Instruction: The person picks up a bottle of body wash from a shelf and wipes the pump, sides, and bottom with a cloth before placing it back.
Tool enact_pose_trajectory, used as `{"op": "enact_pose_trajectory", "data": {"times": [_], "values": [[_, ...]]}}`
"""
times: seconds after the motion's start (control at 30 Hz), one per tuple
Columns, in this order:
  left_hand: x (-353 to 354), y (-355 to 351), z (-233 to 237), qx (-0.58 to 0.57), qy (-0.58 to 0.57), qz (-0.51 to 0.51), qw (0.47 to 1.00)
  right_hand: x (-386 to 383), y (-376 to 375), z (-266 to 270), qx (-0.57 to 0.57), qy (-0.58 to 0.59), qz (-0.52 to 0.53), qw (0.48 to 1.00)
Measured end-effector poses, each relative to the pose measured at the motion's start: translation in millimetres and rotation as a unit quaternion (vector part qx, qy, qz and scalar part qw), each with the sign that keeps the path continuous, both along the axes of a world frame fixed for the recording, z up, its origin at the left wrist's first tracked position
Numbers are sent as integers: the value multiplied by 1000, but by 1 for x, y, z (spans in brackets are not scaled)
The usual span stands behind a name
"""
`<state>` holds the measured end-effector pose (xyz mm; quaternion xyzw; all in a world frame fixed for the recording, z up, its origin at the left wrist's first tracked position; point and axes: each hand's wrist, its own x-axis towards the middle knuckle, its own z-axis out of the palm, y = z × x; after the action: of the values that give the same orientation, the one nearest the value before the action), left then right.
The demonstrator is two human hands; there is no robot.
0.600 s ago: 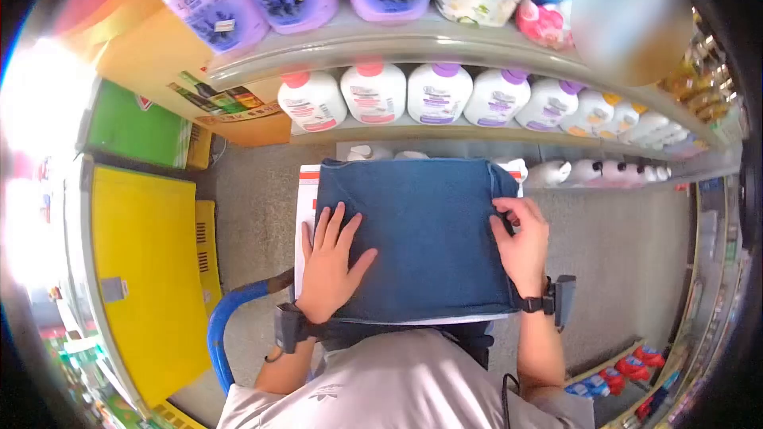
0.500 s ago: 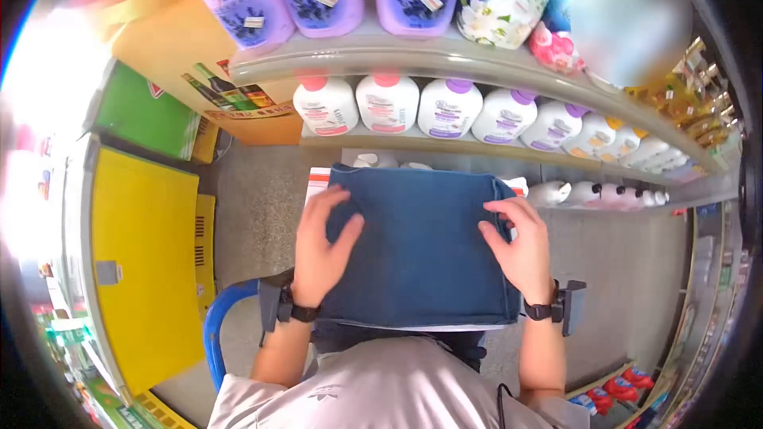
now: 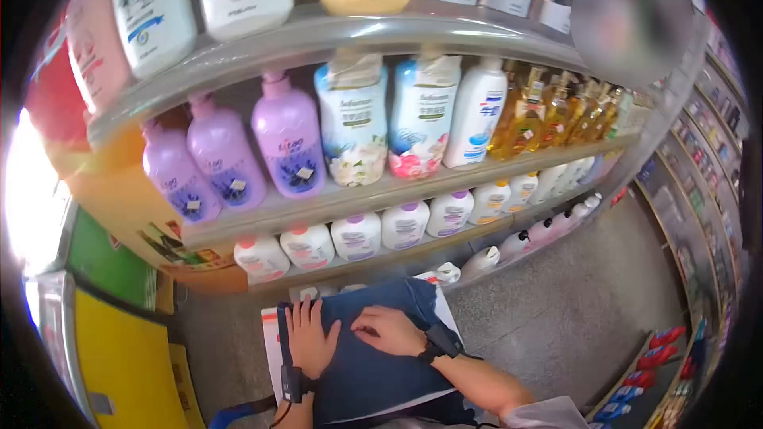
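A dark blue folded cloth [image 3: 373, 385], which looks like denim, lies over a white board [image 3: 271, 349] with a red mark at its corner. My left hand [image 3: 312, 343] rests flat along the cloth's left side, its fingers stretched out. Over the cloth's upper middle, my right hand [image 3: 391, 332] has its fingers bent in towards the thumb. Whether a fold of cloth is caught between those fingertips is hidden. Both wrists wear black straps with small devices.
Ahead stand shelves [image 3: 413, 191] with purple bottles [image 3: 288, 139], white bottles [image 3: 356, 236] and amber pump bottles [image 3: 526, 123]. A yellow panel [image 3: 119, 357] is on the left. Grey floor [image 3: 548, 302] lies to the right, with red-capped packs [image 3: 656, 357] on a low shelf.
The view has tilted up, showing more shelves. My left hand now lies flat on the cloth. My right hand has moved inward from the cloth's right edge, and its fingers have closed.
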<state>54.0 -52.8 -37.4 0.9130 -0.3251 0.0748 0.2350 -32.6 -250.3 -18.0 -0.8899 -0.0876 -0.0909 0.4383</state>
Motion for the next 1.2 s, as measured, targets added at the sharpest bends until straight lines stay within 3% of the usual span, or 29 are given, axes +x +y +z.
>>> {"op": "enact_pose_trajectory", "data": {"times": [0.1, 0.13, 0.2, 0.3, 0.37, 0.4, 0.5, 0.6, 0.7, 0.83, 0.87, 1.17, 1.2], "values": [[3, 5, 2, 10, 34, 5, 999, 9, -27, 25, 16, -11, -39, 999], [8, 4, 8, 17, 40, 9, 999, 15, -40, 41, -10, -100, -106, 989], [11, -12, 43, -98, 125, -33, 987, 22, -69, 99, 78, -130, -236, 960], [4, -50, 95, -225, 191, -102, 950, 44, -122, 173, 23, -315, -390, 865], [-2, -74, 115, -286, 218, -177, 916, 64, -162, 214, -67, -445, -423, 786], [-5, -85, 117, -312, 262, -184, 894, 74, -172, 233, -48, -454, -455, 765], [-8, -112, 116, -356, 352, -209, 840, 106, -204, 257, -140, -458, -540, 692], [-18, -119, 121, -341, 402, -222, 820, 111, -208, 266, -128, -405, -525, 737], [-18, -118, 102, -294, 400, -238, 835, 122, -213, 264, -127, -395, -529, 740], [-17, -115, 85, -299, 421, -239, 822, 135, -228, 260, -232, -351, -534, 733], [-17, -114, 84, -292, 423, -238, 824, 142, -233, 257, -244, -387, -527, 716], [-19, -108, 88, -249, 402, -235, 849, 129, -229, 255, -242, -391, -515, 724], [-19, -108, 86, -250, 403, -236, 848, 130, -231, 252, -257, -418, -515, 703]]}}
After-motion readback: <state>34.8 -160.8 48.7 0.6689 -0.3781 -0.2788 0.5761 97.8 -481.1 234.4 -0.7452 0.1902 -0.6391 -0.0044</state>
